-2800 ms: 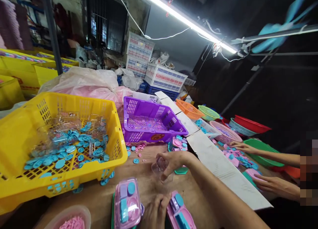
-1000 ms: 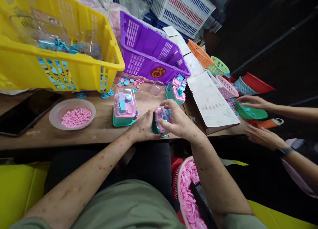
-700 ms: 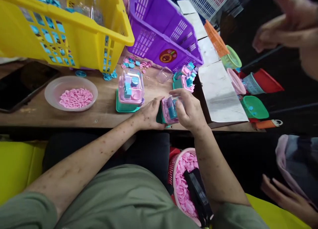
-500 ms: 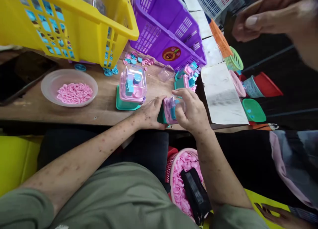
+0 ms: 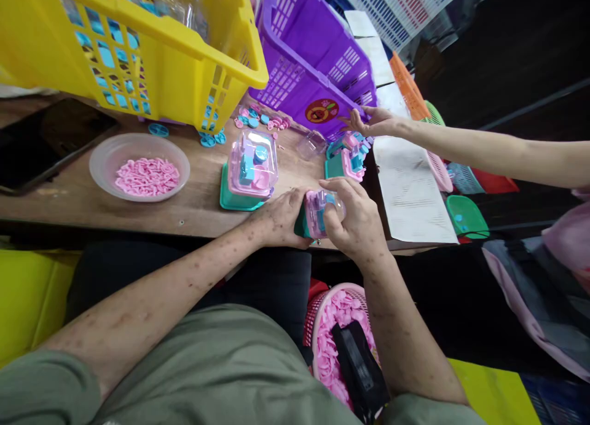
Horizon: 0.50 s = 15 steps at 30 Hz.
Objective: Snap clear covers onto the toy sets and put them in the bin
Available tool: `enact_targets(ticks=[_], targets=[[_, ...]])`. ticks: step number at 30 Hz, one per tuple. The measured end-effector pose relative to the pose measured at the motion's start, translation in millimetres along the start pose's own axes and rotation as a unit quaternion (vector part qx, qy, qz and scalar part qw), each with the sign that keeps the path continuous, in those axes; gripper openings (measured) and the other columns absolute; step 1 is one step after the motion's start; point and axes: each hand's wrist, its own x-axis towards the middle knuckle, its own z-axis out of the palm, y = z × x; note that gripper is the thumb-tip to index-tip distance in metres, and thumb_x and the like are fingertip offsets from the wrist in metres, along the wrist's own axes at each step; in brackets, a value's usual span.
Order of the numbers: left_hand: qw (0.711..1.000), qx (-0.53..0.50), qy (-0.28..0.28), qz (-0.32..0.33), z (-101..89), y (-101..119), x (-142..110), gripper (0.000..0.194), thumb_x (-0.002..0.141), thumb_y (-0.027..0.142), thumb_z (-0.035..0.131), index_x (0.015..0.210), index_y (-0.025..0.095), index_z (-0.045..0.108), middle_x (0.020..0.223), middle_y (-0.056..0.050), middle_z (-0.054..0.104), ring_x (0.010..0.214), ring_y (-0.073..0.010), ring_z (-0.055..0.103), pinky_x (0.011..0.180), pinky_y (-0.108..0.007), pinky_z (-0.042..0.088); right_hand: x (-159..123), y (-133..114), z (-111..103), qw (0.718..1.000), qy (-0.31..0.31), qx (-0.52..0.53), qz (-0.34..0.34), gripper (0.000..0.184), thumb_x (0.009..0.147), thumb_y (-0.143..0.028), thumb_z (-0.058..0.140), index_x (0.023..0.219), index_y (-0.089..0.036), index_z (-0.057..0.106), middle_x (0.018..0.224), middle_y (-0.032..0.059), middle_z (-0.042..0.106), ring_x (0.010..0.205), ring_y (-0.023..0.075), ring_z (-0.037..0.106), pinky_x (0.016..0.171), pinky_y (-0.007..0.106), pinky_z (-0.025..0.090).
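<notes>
At the table's front edge, my left hand (image 5: pixel 283 221) is wrapped round the green base of a small toy box (image 5: pixel 315 214) with pink and blue parts on top. My right hand (image 5: pixel 357 221) grips the same box from the other side, fingers closed over its clear cover (image 5: pixel 339 207). A second toy box (image 5: pixel 251 170), with its clear cover on, stands upright to the left of my hands. Behind my right hand is a third toy box (image 5: pixel 343 162), topped with pink and blue pieces. A loose clear cover (image 5: pixel 311 144) lies beside it.
A bowl of pink pieces (image 5: pixel 183 174), a phone-like black slab (image 5: pixel 50 142), a yellow crate (image 5: pixel 184 56) and a purple crate (image 5: pixel 295 65) share the table. Another person's arm (image 5: pixel 470 151) reaches in from the right. A pink basket (image 5: pixel 313 320) stands below the table edge.
Another person's hand has gone from the upper right; an arm now stretches in from the right to the third box. My hands keep their hold on the toy box. The view has shifted slightly.
</notes>
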Motion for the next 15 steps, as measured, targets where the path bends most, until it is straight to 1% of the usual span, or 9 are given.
enact_targets(ticks=[3,5,9,11,13,15], targets=[[1.000,0.002,0.000,0.003,-0.7,1.5,0.0,0.104,0.070,0.039,0.097,0.157,0.020,0.041,0.152,-0.019,0.063,0.141,-0.0446,0.067,0.119,-0.059,0.056,0.1,-0.6,-2.4,1.000,-0.003,0.002,-0.007,0.034,0.100,-0.023,0.057,0.131,-0.025,0.070,0.129,0.0127,0.077,0.127,0.0362,0.073,0.110,0.058,0.062],[1.000,0.000,0.004,0.008,-0.8,1.8,-0.2,0.105,0.070,0.039,0.097,0.158,0.022,0.041,0.153,-0.018,0.063,0.143,-0.0440,0.066,0.121,-0.058,0.055,0.9,-0.6,-3.3,1.000,-0.013,0.003,-0.006,0.034,0.098,-0.023,0.058,0.130,-0.025,0.070,0.130,0.0124,0.077,0.128,0.0360,0.073,0.111,0.058,0.062],[1.000,0.009,-0.012,-0.006,-1.2,-1.2,-0.6,0.106,0.070,0.044,0.098,0.157,0.020,0.043,0.150,-0.019,0.065,0.139,-0.0472,0.068,0.117,-0.062,0.058,4.6,0.3,-1.0,0.999,-0.028,-0.002,0.017,0.035,0.095,-0.023,0.058,0.127,-0.026,0.070,0.128,0.0113,0.079,0.124,0.0343,0.074,0.110,0.055,0.062],[1.000,-0.001,-0.016,-0.009,-0.9,-4.5,-0.3,0.108,0.070,0.044,0.098,0.159,0.020,0.042,0.153,-0.019,0.064,0.142,-0.0479,0.067,0.121,-0.064,0.056,7.1,1.1,1.1,0.999,-0.035,-0.008,0.026,0.034,0.095,-0.023,0.059,0.126,-0.026,0.069,0.129,0.0116,0.079,0.123,0.0345,0.074,0.110,0.055,0.063],[1.000,-0.011,-0.010,-0.005,0.1,-6.4,0.1,0.112,0.069,0.041,0.099,0.162,0.021,0.041,0.157,-0.019,0.063,0.144,-0.0472,0.066,0.124,-0.064,0.055,7.4,2.6,1.4,0.998,-0.046,0.004,0.035,0.033,0.097,-0.026,0.058,0.128,-0.025,0.069,0.131,0.0132,0.078,0.126,0.0354,0.073,0.112,0.056,0.061],[1.000,-0.004,-0.005,0.002,1.2,-4.0,-0.3,0.116,0.067,0.040,0.101,0.164,0.019,0.040,0.158,-0.022,0.062,0.144,-0.0480,0.066,0.123,-0.065,0.056,1.6,5.6,-1.1,0.995,-0.058,0.056,0.063,0.035,0.104,-0.033,0.055,0.135,-0.024,0.068,0.137,0.0147,0.076,0.134,0.0360,0.071,0.119,0.059,0.058]])
